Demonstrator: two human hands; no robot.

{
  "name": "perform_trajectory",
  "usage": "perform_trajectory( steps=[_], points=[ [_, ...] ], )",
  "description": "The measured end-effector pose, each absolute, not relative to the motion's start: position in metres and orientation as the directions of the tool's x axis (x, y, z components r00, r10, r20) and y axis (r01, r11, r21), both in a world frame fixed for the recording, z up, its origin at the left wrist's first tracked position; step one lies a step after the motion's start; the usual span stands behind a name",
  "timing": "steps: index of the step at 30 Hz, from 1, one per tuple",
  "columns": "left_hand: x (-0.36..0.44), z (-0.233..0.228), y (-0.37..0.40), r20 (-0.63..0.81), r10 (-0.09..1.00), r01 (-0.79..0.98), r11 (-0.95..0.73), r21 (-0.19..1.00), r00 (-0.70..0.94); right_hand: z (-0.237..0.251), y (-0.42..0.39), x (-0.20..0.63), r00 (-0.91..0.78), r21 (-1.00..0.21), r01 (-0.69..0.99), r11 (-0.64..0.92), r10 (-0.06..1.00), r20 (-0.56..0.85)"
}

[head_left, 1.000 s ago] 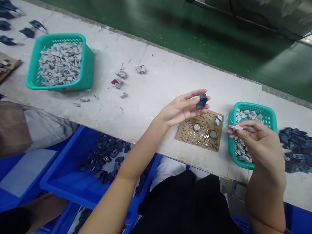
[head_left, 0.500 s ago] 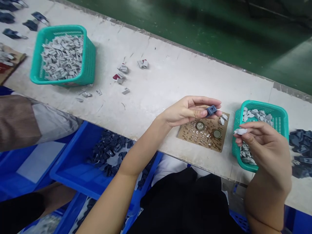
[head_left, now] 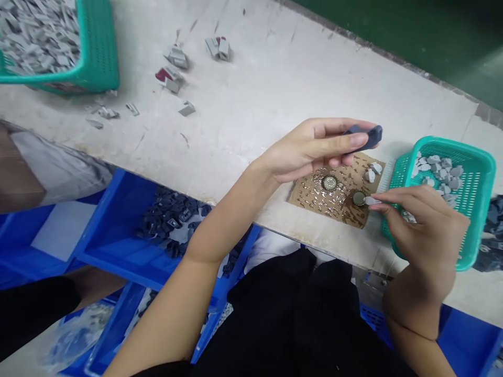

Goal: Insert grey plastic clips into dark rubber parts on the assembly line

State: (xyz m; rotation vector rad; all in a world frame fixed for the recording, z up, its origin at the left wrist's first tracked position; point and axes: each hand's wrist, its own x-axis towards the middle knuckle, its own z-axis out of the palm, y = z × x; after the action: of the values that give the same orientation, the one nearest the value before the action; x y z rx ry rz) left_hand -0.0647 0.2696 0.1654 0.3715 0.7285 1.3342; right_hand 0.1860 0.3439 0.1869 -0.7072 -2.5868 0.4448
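My left hand (head_left: 322, 144) pinches a dark blue-grey moulded part (head_left: 371, 137) between thumb and fingers, above the far edge of a piece of brown cardboard (head_left: 310, 204). Glossy drops of liquid dot that cardboard. On it lie two bottle caps; my right hand (head_left: 424, 225) is closed on a small light grey piece (head_left: 371, 200), its tip at the rim of the right-hand bottle cap (head_left: 359, 197). The other bottle cap (head_left: 329, 183) is farther left. A couple of grey pieces (head_left: 373, 171) rest on the cardboard's far right corner.
A green basket (head_left: 477, 193) of grey pieces stands right of the cardboard, dark parts (head_left: 495, 235) beyond it. Another green basket (head_left: 98, 47) is at far left, near loose grey pieces (head_left: 186, 108). Blue bins (head_left: 113, 251) sit below the table edge; another person's sleeve (head_left: 58, 162) is at left.
My right hand has moved left and down from beside the basket, bringing the grey piece to the bottle cap. My left hand has turned the dark part and raised it. The view has shifted.
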Motion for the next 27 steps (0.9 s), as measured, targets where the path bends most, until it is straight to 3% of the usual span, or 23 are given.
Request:
perform_trajectory(
  steps=[7, 13, 19, 24, 27],
  points=[
    [-0.063, 0.174, 0.273, -0.303, 0.953, -0.752, 0.199, 0.628, -0.001, 0.182, 0.344, 0.183, -0.824, -0.243, 0.429, 0.870, 0.488, 0.290],
    [-0.066, 0.171, 0.272, -0.213, 0.976, -0.726, 0.180, 0.664, 0.046, 0.181, 0.347, 0.181, -0.833, -0.252, 0.411, 0.876, 0.473, 0.286],
    [-0.070, 0.160, 0.269, -0.185, 0.972, -0.829, 0.224, 0.512, 0.148, 0.180, 0.349, 0.181, -0.837, -0.256, 0.405, 0.878, 0.469, 0.282],
    [-0.070, 0.164, 0.267, -0.324, 0.940, -0.931, 0.212, 0.296, 0.111, 0.180, 0.349, 0.181, -0.849, -0.262, 0.391, 0.882, 0.455, 0.268],
    [-0.069, 0.166, 0.265, -0.352, 0.928, -0.942, 0.219, 0.254, 0.121, 0.180, 0.350, 0.181, -0.851, -0.260, 0.387, 0.885, 0.451, 0.270]
  ],
)
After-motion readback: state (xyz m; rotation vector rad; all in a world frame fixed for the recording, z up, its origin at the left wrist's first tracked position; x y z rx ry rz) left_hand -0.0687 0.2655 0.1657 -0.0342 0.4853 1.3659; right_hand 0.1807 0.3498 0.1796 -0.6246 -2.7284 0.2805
